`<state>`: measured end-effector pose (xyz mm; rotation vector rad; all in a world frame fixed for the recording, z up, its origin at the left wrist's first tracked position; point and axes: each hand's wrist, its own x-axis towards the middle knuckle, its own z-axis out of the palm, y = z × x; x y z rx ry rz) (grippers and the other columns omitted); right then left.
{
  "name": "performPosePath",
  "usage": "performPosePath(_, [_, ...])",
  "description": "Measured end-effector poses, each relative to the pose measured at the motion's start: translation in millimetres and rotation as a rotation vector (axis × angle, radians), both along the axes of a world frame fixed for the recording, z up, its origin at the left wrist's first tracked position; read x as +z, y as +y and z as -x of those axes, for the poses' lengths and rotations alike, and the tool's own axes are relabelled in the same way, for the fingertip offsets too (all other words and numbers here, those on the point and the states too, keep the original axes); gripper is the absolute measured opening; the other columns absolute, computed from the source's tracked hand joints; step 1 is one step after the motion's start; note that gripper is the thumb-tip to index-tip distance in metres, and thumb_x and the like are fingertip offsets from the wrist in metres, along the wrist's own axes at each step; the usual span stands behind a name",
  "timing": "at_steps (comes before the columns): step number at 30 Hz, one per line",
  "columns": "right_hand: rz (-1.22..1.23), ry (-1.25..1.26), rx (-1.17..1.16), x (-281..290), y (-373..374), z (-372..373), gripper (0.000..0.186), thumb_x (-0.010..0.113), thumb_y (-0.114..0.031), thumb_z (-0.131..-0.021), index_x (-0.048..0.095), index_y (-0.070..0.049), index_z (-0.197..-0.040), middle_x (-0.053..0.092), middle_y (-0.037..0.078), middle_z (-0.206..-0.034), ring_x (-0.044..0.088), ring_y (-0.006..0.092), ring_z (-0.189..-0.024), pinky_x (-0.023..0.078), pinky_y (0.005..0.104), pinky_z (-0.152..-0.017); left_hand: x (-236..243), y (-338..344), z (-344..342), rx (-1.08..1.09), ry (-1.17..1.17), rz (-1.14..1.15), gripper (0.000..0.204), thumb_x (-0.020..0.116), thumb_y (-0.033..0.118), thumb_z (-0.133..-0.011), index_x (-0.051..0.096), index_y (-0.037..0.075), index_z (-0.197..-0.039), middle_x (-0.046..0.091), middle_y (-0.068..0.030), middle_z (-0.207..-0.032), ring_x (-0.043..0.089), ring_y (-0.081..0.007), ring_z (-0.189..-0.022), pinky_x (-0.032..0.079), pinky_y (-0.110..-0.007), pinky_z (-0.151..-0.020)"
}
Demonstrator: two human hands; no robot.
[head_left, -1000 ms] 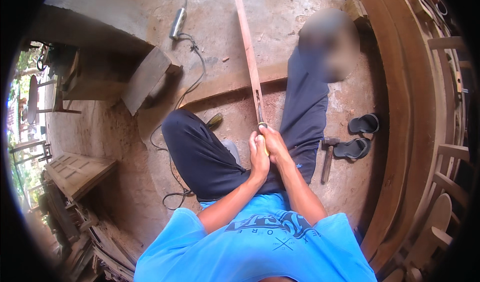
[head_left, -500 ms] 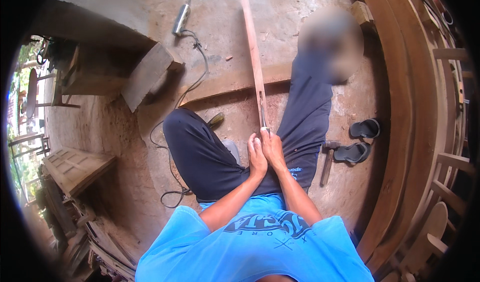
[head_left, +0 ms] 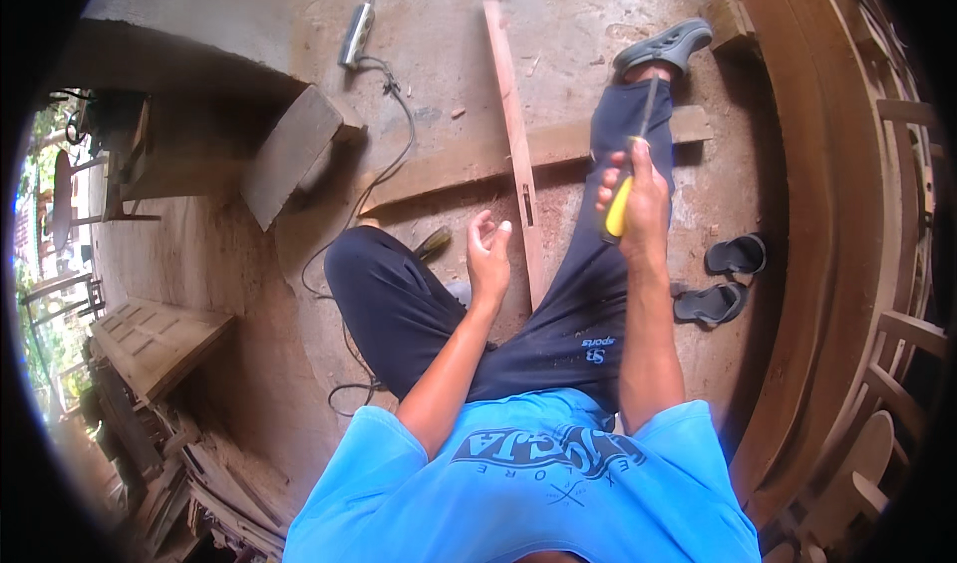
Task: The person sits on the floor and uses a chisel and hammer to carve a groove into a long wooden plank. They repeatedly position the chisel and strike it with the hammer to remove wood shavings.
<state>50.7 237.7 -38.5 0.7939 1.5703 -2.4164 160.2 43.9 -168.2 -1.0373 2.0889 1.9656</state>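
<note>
My right hand (head_left: 641, 199) is closed around the yellow and black handle of a chisel (head_left: 620, 204), raised over my right shin with its metal blade pointing away from me. My left hand (head_left: 487, 254) is held out with fingers loosely curled and apart, and nothing shows in it. Just right of that hand runs a long, narrow wooden strip (head_left: 510, 114), with a slot cut through it near its closer end. It lies across a wooden beam (head_left: 469, 169) on the floor, and its near end reaches my right thigh.
A power strip (head_left: 356, 36) with a dark cable (head_left: 407, 124) lies far left. Black sandals (head_left: 710, 305) sit at right, beside a hammer mostly hidden by my right forearm. Long timber (head_left: 797, 264) borders the right side. A wooden block (head_left: 299, 154) and panel (head_left: 159, 344) stand left.
My hands, together at the strip's slot before, have parted. The right hand has lifted the chisel away, forward and right; the left has moved slightly left and forward, off the strip.
</note>
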Motion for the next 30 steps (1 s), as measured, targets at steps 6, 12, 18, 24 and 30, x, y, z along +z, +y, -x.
performPosePath(6, [-0.051, -0.238, 0.077, -48.5, 23.8, -73.7, 0.038, 0.049, -0.042, -0.11, 0.057, -0.005, -0.112, 0.058, 0.003, -0.074, 0.057, 0.0122, -0.057, 0.051, 0.0287, -0.049, -38.8, -28.7, 68.8, -0.683, -0.123, 0.277, 0.069, 0.087, 0.042, -0.079, 0.065, 0.002, -0.13, 0.074, -0.0175, -0.104, 0.071, -0.026, -0.094, 0.057, -0.038, -0.082])
performPosePath(12, [0.051, -0.408, 0.034, -56.0, 5.2, -139.1, 0.039, 0.047, -0.037, -0.11, 0.057, -0.001, -0.118, 0.06, 0.007, -0.076, 0.06, 0.0154, -0.059, 0.054, 0.0315, -0.053, 8.3, -67.7, 138.0, 0.439, 0.037, -0.014, 0.032, 0.067, 0.031, -0.101, 0.067, 0.004, -0.117, 0.067, -0.0022, -0.087, 0.067, -0.0078, -0.081, 0.053, -0.025, -0.062])
performPosePath(18, [0.35, -0.401, 0.042, -32.7, 7.8, -131.7, 0.045, 0.042, -0.042, -0.11, 0.054, -0.002, -0.127, 0.072, 0.015, -0.1, 0.073, 0.025, -0.088, 0.062, 0.0397, -0.079, 99.0, -19.1, 58.0, -0.883, 0.571, 0.359, 0.054, 0.079, 0.018, -0.084, 0.064, 0.011, -0.135, 0.066, -0.018, -0.125, 0.065, -0.031, -0.119, 0.052, -0.043, -0.1])
performPosePath(24, [0.448, -0.608, 0.118, 7.4, 5.7, -151.8, 0.048, 0.042, -0.039, -0.113, 0.048, -0.008, -0.148, 0.057, 0.01, -0.141, 0.063, 0.0183, -0.12, 0.054, 0.0356, -0.102, 133.0, 26.6, -3.7, -1.185, 0.91, 0.348, 0.043, 0.075, 0.029, -0.082, 0.07, 0.027, -0.125, 0.058, -0.0132, -0.146, 0.052, -0.0341, -0.139, 0.039, -0.058, -0.114])
performPosePath(30, [-0.768, -0.098, 0.074, -93.9, 153.7, -149.4, 0.026, 0.054, -0.023, -0.109, 0.066, -0.002, -0.099, 0.068, 0.004, -0.081, 0.062, 0.0107, -0.071, 0.052, 0.0293, -0.065, 135.0, 45.8, 15.2, -1.172, 1.054, 0.153, 0.022, 0.065, 0.021, -0.084, 0.067, 0.013, -0.105, 0.063, -0.0063, -0.093, 0.066, -0.0255, -0.095, 0.053, -0.043, -0.091])
